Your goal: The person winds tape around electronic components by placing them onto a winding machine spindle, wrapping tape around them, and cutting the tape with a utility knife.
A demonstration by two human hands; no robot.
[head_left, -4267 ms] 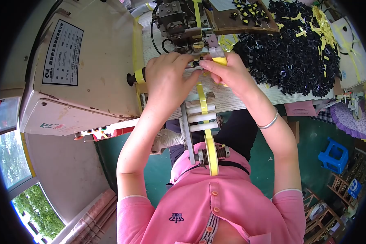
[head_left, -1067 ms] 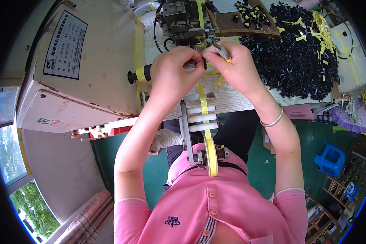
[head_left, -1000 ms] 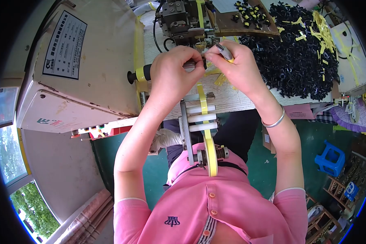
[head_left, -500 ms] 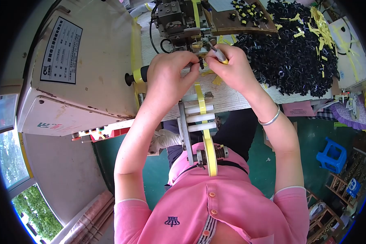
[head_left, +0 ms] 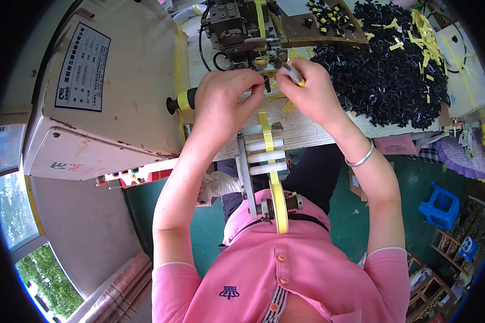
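At the front of a small metal machine (head_left: pixel 229 27), my left hand (head_left: pixel 223 97) pinches a small black part (head_left: pixel 268 84) between thumb and fingertips. My right hand (head_left: pixel 312 89) is closed round a short slim tool with a grey and yellow handle (head_left: pixel 294 75); its kind is hard to make out. The tool's thin end points up and left, toward the machine. A small gap separates my right fingertips from the black part. Yellow tape (head_left: pixel 267 129) runs from a reel (head_left: pixel 279 207) near my waist over white rollers (head_left: pixel 267 156) toward the machine.
A large heap of small black parts (head_left: pixel 382 70) covers the table's right side, with yellow tape scraps (head_left: pixel 428 40) on it. Behind, a brown board (head_left: pixel 318 37) carries several yellow-wrapped black pieces (head_left: pixel 331 19). A big beige cabinet (head_left: pixel 129 64) stands left. A blue stool (head_left: pixel 440 205) is at the lower right.
My right hand has shifted slightly right with the tool, away from the black part. My left hand stays almost in place, still pinching the part.
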